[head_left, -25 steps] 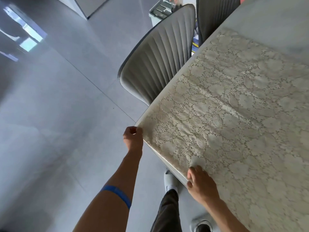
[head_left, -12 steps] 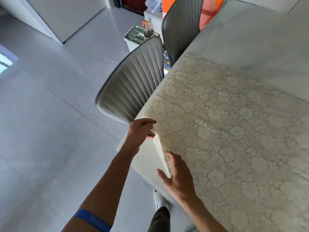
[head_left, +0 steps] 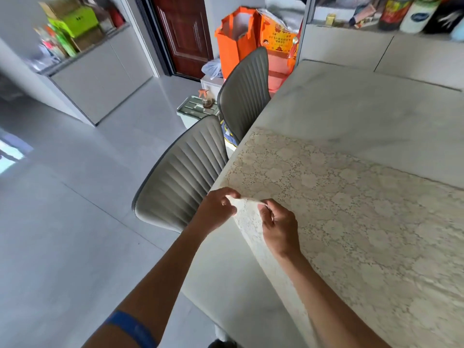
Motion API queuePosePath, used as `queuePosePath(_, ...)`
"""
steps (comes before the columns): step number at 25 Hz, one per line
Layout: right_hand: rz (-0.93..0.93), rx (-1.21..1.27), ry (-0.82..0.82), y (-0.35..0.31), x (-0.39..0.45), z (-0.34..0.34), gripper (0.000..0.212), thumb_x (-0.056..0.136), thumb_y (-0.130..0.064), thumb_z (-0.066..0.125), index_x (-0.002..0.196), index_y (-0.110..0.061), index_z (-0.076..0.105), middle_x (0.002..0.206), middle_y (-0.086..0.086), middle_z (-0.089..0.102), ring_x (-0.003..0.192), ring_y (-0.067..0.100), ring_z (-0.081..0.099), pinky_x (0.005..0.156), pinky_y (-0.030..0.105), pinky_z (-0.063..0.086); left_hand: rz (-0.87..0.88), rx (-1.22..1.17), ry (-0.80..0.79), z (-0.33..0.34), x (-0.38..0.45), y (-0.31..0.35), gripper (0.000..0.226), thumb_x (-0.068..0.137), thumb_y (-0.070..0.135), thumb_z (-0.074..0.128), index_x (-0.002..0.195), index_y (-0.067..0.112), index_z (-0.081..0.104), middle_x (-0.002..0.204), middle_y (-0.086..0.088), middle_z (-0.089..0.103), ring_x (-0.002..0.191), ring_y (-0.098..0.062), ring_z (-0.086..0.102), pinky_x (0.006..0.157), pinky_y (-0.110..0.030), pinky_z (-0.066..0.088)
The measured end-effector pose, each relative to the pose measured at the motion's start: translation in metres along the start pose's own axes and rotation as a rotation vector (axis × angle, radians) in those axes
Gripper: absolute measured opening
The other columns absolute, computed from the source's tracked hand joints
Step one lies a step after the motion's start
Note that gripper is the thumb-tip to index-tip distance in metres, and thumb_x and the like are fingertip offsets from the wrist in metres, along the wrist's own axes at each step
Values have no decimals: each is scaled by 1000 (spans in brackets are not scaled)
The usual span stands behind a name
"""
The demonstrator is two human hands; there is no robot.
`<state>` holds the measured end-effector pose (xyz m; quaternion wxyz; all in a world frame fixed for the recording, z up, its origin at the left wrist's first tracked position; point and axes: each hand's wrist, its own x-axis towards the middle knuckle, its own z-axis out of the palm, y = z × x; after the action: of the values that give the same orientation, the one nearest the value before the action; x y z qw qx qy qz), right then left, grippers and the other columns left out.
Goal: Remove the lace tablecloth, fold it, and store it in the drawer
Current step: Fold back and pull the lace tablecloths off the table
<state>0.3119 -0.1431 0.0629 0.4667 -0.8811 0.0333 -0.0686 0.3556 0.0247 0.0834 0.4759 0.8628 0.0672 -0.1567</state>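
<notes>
- I am looking down through the head camera, and at the far left a low grey cabinet [head_left: 100, 79] is carrying blurred green boxes [head_left: 75, 20] on its top.
- Pale floor tiles [head_left: 62, 222] are filling the left side of the view.
- A dark red door [head_left: 185, 33] is standing at the back, with an orange bag [head_left: 233, 43] just to its right.
- Two grey ribbed chairs are sitting against the left edge of the table: the nearer chair [head_left: 180, 174] just beside my hands, the farther chair [head_left: 246, 91] behind it.
- My left forearm is wearing a blue band [head_left: 130, 327] near the bottom edge.
- My left hand [head_left: 216, 209] is pinching the lifted corner of the lace tablecloth [head_left: 351, 222] between thumb and curled fingers, at the table's near left corner.
- Between my two hands a short stretch of the cloth's edge is being held up off the table, and below it the lace is hanging in a narrow folded strip.
- My right hand [head_left: 278, 227] is gripping the same raised edge just beside the left, fingers curled round it and the back of the hand facing me.
- The rest of the cloth is lying flat, covering the near part of the pale table [head_left: 364, 109]; the far part is showing bare.
- At the far right, bottles and containers [head_left: 414, 11] are standing on a counter beyond the table, too blurred to identify.
</notes>
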Motion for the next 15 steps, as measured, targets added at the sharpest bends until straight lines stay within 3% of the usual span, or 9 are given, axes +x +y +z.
queuePosePath(3, 10, 13, -15, 10, 13, 0, 16, 98, -21, 54, 87, -16, 64, 50, -6, 41, 47, 11, 36, 48, 31, 35, 64, 259, -15, -2, 41, -14, 34, 75, 14, 75, 106, 25, 69, 100, 4, 54, 90, -8, 54, 73, -20, 43)
queuePosePath(6, 76, -32, 53, 16, 42, 24, 14, 98, -29, 54, 90, -22, 64, 54, -12, 49, 51, 6, 46, 52, 24, 38, 189, 328, -226, -1, 113, -28, 19, 78, 25, 77, 95, 19, 69, 104, 5, 60, 102, -13, 56, 94, -30, 41)
queuePosePath(9, 137, -92, 40, 15, 60, 43, 22, 97, -34, 55, 79, -23, 62, 53, -13, 49, 53, 4, 48, 54, 23, 37, 235, 160, -514, 1, 145, -45, 21, 82, 28, 72, 90, 11, 63, 87, -4, 66, 85, -21, 62, 81, -37, 48)
queuePosePath(11, 185, -98, 141, 11, 69, 40, 36, 97, -33, 56, 65, -23, 45, 48, -6, 39, 48, 10, 38, 50, 24, 29, 245, 150, -617, -5, 154, -56, 24, 78, 34, 76, 91, 16, 66, 86, 4, 68, 82, -9, 62, 75, -27, 45)
queuePosePath(13, 211, -72, 234, 3, 75, 25, 43, 98, -33, 56, 61, -18, 39, 48, -4, 33, 48, 10, 31, 49, 30, 28, 231, 292, -661, -14, 162, -67, 25, 75, 36, 79, 95, 23, 71, 99, 12, 70, 96, -3, 63, 79, -19, 42)
queuePosePath(15, 205, -62, 261, -5, 79, 10, 46, 98, -32, 56, 61, -12, 39, 49, -3, 32, 48, 12, 30, 49, 33, 28, 214, 500, -588, -21, 167, -76, 17, 77, 36, 78, 86, 23, 72, 98, 7, 66, 94, -10, 60, 70, -14, 39)
